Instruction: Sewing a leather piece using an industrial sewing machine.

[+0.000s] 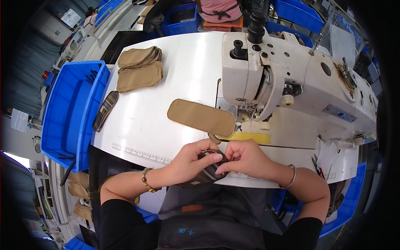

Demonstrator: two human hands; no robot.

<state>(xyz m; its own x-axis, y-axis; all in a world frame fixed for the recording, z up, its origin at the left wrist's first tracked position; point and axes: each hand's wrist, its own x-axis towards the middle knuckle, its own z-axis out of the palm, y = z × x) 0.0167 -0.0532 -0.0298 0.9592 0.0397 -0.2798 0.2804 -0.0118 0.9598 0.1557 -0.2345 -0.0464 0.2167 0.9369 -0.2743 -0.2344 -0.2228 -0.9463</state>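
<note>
A dark striped fabric piece (193,178) is pinched between my hands at the table's front edge. My left hand (191,162) has its thumb across the piece's upper part; my right hand (243,160) grips its right side with curled fingers. Just beyond them lies a tan rounded fabric panel (200,117), beside the needle area of a white sewing machine (300,79), with a small tan end under it. A yellow strip (248,136) is on the machine bed. At the upper left sit stacked tan panels (138,75) and a folded striped piece (106,110).
A blue bin (68,116) stands at the table's left end, another blue bin (346,216) below right. Scissors (320,168) lie near the right front of the white table (183,58). More bins and pink fabric (216,8) are behind. A person (88,21) is at the far upper left.
</note>
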